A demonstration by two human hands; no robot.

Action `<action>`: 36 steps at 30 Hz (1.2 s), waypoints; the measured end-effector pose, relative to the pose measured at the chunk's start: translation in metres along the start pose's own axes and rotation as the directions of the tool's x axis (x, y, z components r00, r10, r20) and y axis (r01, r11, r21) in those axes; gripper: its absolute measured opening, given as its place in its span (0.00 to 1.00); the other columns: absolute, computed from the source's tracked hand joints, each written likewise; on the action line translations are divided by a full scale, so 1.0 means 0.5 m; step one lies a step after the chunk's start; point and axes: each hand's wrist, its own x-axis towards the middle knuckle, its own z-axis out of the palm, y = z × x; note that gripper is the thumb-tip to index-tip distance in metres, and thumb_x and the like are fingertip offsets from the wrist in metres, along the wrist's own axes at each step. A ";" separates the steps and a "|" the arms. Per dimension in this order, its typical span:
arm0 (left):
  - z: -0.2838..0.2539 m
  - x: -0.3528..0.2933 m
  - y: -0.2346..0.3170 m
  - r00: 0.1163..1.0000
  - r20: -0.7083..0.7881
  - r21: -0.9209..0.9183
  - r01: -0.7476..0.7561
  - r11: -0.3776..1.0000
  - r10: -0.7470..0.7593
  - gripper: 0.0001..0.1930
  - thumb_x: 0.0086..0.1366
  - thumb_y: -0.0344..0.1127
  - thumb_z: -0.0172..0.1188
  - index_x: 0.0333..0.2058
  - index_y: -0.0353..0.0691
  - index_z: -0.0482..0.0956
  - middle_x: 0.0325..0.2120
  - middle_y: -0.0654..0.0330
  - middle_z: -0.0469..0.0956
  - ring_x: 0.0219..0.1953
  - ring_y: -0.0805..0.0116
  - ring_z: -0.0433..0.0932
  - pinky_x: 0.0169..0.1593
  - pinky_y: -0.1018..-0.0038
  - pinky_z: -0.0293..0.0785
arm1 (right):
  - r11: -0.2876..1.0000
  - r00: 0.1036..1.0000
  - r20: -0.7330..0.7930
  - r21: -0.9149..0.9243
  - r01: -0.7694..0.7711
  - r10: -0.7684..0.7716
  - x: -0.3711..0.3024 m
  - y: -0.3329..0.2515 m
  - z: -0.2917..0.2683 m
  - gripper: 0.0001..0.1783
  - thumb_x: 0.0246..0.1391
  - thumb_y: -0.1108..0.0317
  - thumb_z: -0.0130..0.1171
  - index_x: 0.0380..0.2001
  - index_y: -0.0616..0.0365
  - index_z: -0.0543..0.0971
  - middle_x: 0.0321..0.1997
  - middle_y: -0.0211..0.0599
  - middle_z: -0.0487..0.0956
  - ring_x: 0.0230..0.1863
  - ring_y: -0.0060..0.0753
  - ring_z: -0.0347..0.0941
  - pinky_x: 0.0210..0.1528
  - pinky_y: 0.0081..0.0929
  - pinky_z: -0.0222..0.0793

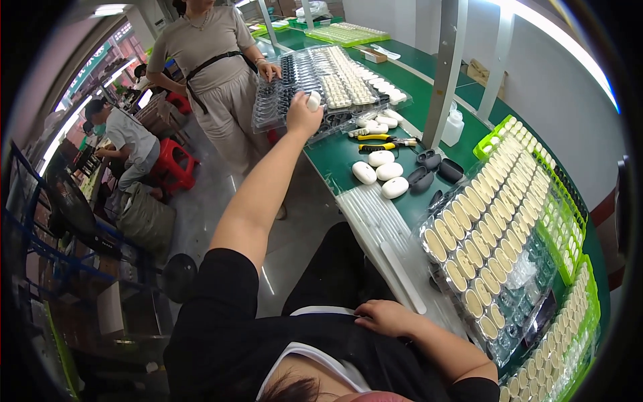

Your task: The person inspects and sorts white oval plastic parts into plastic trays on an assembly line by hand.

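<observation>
Head view shows a small white rounded piece at the fingertips of the left hand, whose thumb and fingers seem to pinch it; it is to the left of the pliers with yellow and black handles, and farther from the wearer than they are. Whether this hand also touches the tray below it, I cannot tell. The right hand is well apart from the pliers, on their near side, its fingers close together and laid on the black clothing; what is under these fingers is hidden.

The pliers rest on a green table. On their near side lie four white oval cases, and to their right are dark cases. More white cases are just beyond the pliers. To their right rises a metal post. Far to the left of the pliers, a person sits on a red stool; less far, a standing person in beige has one hand at the tray.

Beyond the pliers, to the left, this clear tray carries rows of cream pieces. To the right of the pliers and nearer, another clear tray holds cream oval pieces; farther right, a green tray contains small white pieces
</observation>
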 end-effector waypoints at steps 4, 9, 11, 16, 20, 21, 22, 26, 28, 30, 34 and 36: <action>-0.017 0.046 -0.022 0.981 0.115 0.040 0.151 0.988 -0.154 0.27 0.46 0.46 0.65 0.42 0.32 0.76 0.57 0.43 0.61 0.57 0.49 0.64 0.59 0.65 0.61 | 1.000 0.999 -0.023 0.018 0.025 -0.025 -0.002 0.010 0.004 0.18 0.57 0.56 0.50 0.39 0.59 0.76 0.38 0.47 0.77 0.43 0.49 0.73 0.47 0.38 0.68; -0.008 0.073 -0.080 0.963 0.227 0.029 0.144 0.989 -0.147 0.28 0.46 0.40 0.67 0.44 0.28 0.75 0.62 0.40 0.53 0.42 0.59 0.76 0.43 0.68 0.73 | 1.000 1.000 -0.015 0.014 0.017 -0.017 -0.002 0.014 0.011 0.18 0.57 0.56 0.50 0.40 0.59 0.76 0.38 0.47 0.76 0.43 0.49 0.73 0.47 0.38 0.68; -0.014 0.090 -0.188 0.964 0.229 -0.066 0.153 0.986 -0.134 0.33 0.48 0.32 0.67 0.51 0.22 0.65 0.56 0.43 0.64 0.23 0.72 0.78 0.21 0.76 0.73 | 0.998 0.998 -0.004 -0.007 0.060 -0.060 0.008 0.005 0.002 0.18 0.57 0.56 0.50 0.40 0.59 0.76 0.38 0.48 0.76 0.43 0.49 0.73 0.47 0.38 0.68; 0.030 -0.005 -0.154 0.950 0.283 -0.125 0.175 0.977 -0.134 0.44 0.48 0.33 0.67 0.59 0.22 0.52 0.39 0.47 0.76 0.30 0.67 0.78 0.30 0.73 0.76 | 1.000 0.999 -0.033 -0.007 0.022 -0.022 0.000 0.011 0.010 0.19 0.57 0.55 0.50 0.40 0.60 0.76 0.38 0.49 0.76 0.43 0.50 0.73 0.47 0.39 0.68; 0.020 -0.109 -0.013 0.996 0.070 -0.205 0.073 0.976 -0.059 0.26 0.47 0.40 0.67 0.42 0.28 0.74 0.50 0.46 0.69 0.48 0.52 0.72 0.52 0.68 0.68 | 1.000 1.000 -0.005 -0.016 0.003 -0.003 0.000 0.008 0.006 0.19 0.57 0.55 0.50 0.41 0.60 0.76 0.38 0.48 0.77 0.43 0.50 0.73 0.48 0.38 0.68; 0.028 -0.128 -0.002 0.996 0.046 -0.263 0.086 0.961 -0.077 0.24 0.48 0.39 0.66 0.40 0.28 0.74 0.46 0.48 0.71 0.47 0.52 0.72 0.52 0.68 0.69 | 1.000 1.000 -0.019 -0.018 0.021 -0.021 0.002 0.006 0.004 0.19 0.57 0.55 0.50 0.41 0.60 0.76 0.38 0.48 0.77 0.43 0.50 0.73 0.48 0.38 0.68; 0.046 -0.148 0.003 0.995 0.010 -0.293 0.096 0.951 -0.098 0.22 0.48 0.38 0.67 0.39 0.30 0.74 0.44 0.49 0.72 0.45 0.52 0.73 0.50 0.67 0.70 | 0.999 1.000 -0.018 -0.023 0.022 -0.023 0.002 0.005 0.004 0.19 0.57 0.55 0.50 0.41 0.60 0.76 0.38 0.48 0.77 0.43 0.50 0.73 0.48 0.38 0.68; 0.087 -0.224 0.020 0.975 -0.052 -0.324 0.189 0.927 -0.217 0.18 0.48 0.36 0.66 0.36 0.33 0.75 0.40 0.50 0.73 0.42 0.51 0.74 0.47 0.65 0.70 | 0.999 1.000 -0.008 -0.036 0.008 -0.008 0.002 0.006 0.006 0.19 0.57 0.55 0.50 0.41 0.60 0.76 0.39 0.47 0.76 0.44 0.50 0.73 0.48 0.38 0.68; 0.099 -0.248 0.015 0.939 -0.069 -0.279 0.306 0.910 -0.336 0.16 0.49 0.36 0.66 0.34 0.33 0.74 0.39 0.50 0.73 0.40 0.50 0.74 0.45 0.64 0.71 | 0.999 1.000 -0.003 -0.048 -0.001 0.001 0.000 0.007 0.007 0.19 0.57 0.55 0.50 0.41 0.60 0.76 0.39 0.47 0.76 0.44 0.49 0.73 0.48 0.38 0.69; 0.098 -0.257 0.017 0.934 -0.102 -0.298 0.298 0.907 -0.341 0.15 0.49 0.36 0.66 0.32 0.33 0.74 0.35 0.51 0.74 0.38 0.51 0.74 0.43 0.65 0.70 | 0.998 0.999 0.031 -0.059 -0.017 0.019 0.001 0.005 0.010 0.19 0.57 0.55 0.50 0.42 0.60 0.76 0.40 0.46 0.76 0.44 0.49 0.73 0.48 0.38 0.69; 0.090 -0.260 0.044 0.955 -0.075 -0.255 0.259 0.932 -0.286 0.14 0.49 0.35 0.65 0.31 0.33 0.74 0.35 0.50 0.74 0.38 0.50 0.74 0.42 0.64 0.70 | 0.998 1.000 0.004 -0.054 -0.026 0.027 -0.001 0.005 0.007 0.18 0.56 0.56 0.50 0.41 0.59 0.76 0.39 0.46 0.76 0.43 0.48 0.73 0.47 0.38 0.69; 0.090 -0.259 0.046 0.967 -0.070 -0.217 0.224 0.950 -0.244 0.13 0.51 0.36 0.63 0.31 0.35 0.73 0.38 0.51 0.73 0.38 0.48 0.74 0.41 0.61 0.71 | 0.998 1.000 0.007 -0.051 -0.026 0.027 0.000 0.003 0.004 0.18 0.56 0.57 0.50 0.41 0.59 0.76 0.39 0.46 0.77 0.43 0.48 0.73 0.48 0.38 0.69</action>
